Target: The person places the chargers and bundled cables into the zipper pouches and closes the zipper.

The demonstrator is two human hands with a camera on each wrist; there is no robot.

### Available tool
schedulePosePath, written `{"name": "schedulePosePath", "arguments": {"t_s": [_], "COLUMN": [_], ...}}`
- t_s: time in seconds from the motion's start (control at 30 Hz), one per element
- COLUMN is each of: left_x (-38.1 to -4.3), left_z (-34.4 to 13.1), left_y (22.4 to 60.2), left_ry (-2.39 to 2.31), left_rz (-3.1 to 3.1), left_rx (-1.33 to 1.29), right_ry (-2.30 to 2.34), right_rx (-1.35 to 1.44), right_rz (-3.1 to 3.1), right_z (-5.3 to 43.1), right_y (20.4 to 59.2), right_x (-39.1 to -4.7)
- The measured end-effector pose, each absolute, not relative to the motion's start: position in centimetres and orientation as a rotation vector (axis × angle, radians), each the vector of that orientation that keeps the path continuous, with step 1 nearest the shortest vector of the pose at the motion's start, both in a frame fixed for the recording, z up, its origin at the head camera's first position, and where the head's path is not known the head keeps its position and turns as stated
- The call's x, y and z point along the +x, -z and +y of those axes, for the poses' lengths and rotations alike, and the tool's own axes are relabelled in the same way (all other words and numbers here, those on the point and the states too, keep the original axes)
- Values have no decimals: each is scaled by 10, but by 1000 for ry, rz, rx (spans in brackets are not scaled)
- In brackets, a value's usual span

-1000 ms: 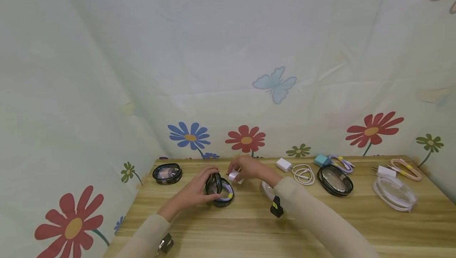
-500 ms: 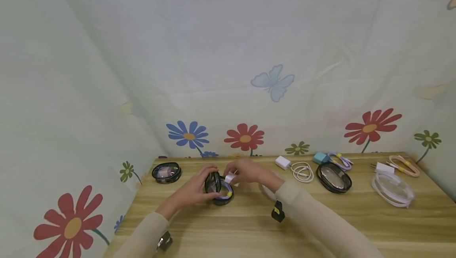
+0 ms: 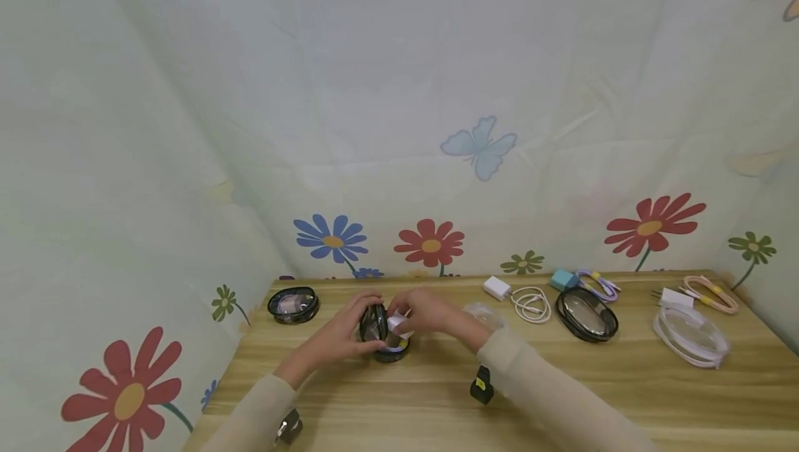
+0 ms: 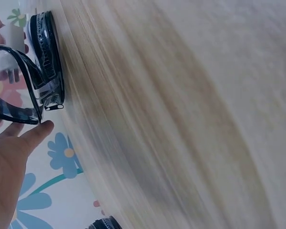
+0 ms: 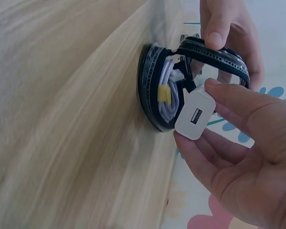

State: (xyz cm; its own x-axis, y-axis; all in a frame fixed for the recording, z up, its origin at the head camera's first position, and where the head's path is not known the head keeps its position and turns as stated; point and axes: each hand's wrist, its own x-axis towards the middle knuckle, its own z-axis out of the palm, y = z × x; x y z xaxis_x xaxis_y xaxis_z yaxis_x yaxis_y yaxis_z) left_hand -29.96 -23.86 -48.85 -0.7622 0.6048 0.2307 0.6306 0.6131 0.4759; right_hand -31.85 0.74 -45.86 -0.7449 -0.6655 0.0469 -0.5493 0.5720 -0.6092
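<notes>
A small clear zip case (image 5: 149, 90) with black edging stands unzipped on the table, its lid raised. My left hand (image 3: 340, 331) grips that lid between thumb and fingers, holding it up on the left. Inside the case lies a coiled lilac cable (image 5: 166, 98) with a yellow tie. My right hand (image 3: 427, 312) pinches a white charger plug (image 5: 196, 113) by its sides, right at the mouth of the case. The USB port faces the right wrist camera, while the prongs show toward the lid in the left wrist view.
Another black-edged case (image 3: 293, 305) sits at the back left. To the right are a white charger (image 3: 497, 288) with a white cable (image 3: 530, 305), a teal charger (image 3: 564, 280), a black case (image 3: 587, 315) and a clear white case (image 3: 691, 336). A clear case (image 3: 485, 315) lies partly behind my right arm.
My right hand has carried the charger left and down, from beside the case to over its opening. My left hand keeps holding the lid in place.
</notes>
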Motion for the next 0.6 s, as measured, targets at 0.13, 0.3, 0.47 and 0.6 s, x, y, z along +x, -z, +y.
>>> {"name": "schedulePosePath", "arguments": {"t_s": [0.13, 0.3, 0.47, 0.6], "left_x": [-299, -298, -299, -300], "left_z": [-238, -234, -235, -236], "left_y": [489, 491, 491, 491], "left_ry": [850, 851, 869, 896], "left_rz": [-2764, -2756, -2748, -2740], "left_rx": [-1068, -1079, -1067, -1042], "right_ry": [959, 1009, 992, 975], "right_rx": [-985, -952, -969, -968], "right_rz": [2625, 2629, 2682, 2693], "right_z": [4, 0, -7, -10], "right_y": [461, 465, 469, 470], "right_x": [-317, -314, -314, -316]}}
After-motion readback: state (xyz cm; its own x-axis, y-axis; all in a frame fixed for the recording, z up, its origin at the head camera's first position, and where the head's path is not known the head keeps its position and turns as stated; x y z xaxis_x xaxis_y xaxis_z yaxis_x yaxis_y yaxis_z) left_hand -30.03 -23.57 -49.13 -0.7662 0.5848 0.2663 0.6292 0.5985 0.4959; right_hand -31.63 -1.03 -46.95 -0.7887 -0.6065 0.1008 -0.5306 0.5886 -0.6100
